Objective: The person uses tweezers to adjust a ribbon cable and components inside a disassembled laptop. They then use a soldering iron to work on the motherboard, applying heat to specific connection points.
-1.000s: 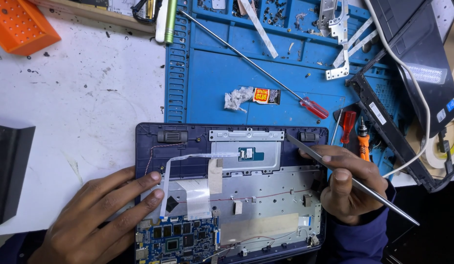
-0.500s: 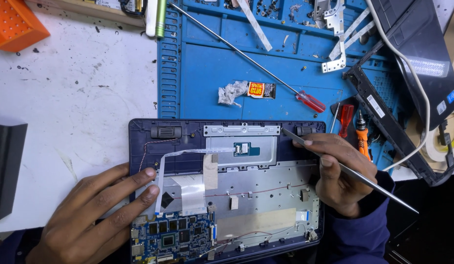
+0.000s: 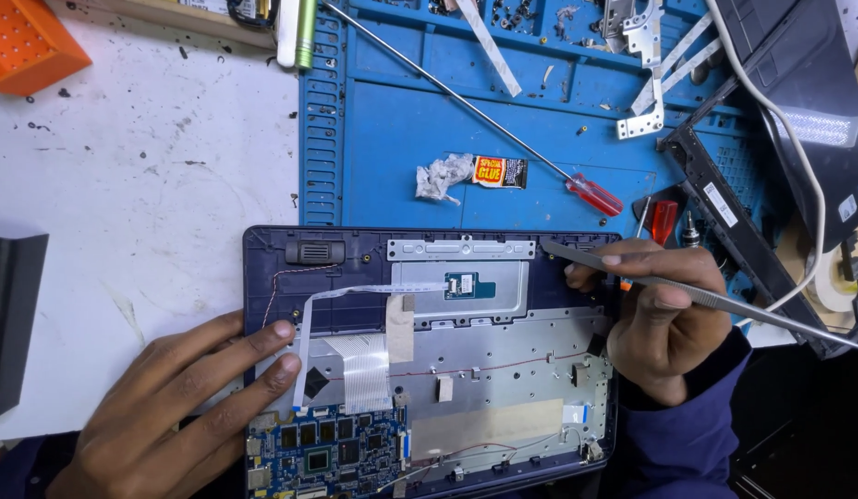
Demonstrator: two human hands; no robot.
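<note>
The opened laptop base [image 3: 429, 360] lies at the lower centre of the frame, a dark blue plastic shell holding a flat silver metal plate, a blue circuit board [image 3: 332, 453] at its lower left, and white ribbon cables [image 3: 364, 370] folded across it. My left hand [image 3: 170, 407] lies spread flat on the shell's left edge, holding nothing, its fingertips [image 3: 283, 346] touching the ribbon. My right hand [image 3: 664, 319] is closed around slim steel tweezers [image 3: 706, 296], whose point rests at the shell's upper right corner. Above, a ribbed blue repair mat [image 3: 392, 139] on the white counter [image 3: 124, 185] carries a long red-handled screwdriver [image 3: 484, 106] and a crumpled glue tube [image 3: 470, 173]; its upper compartments hold small screws and metal brackets.
</note>
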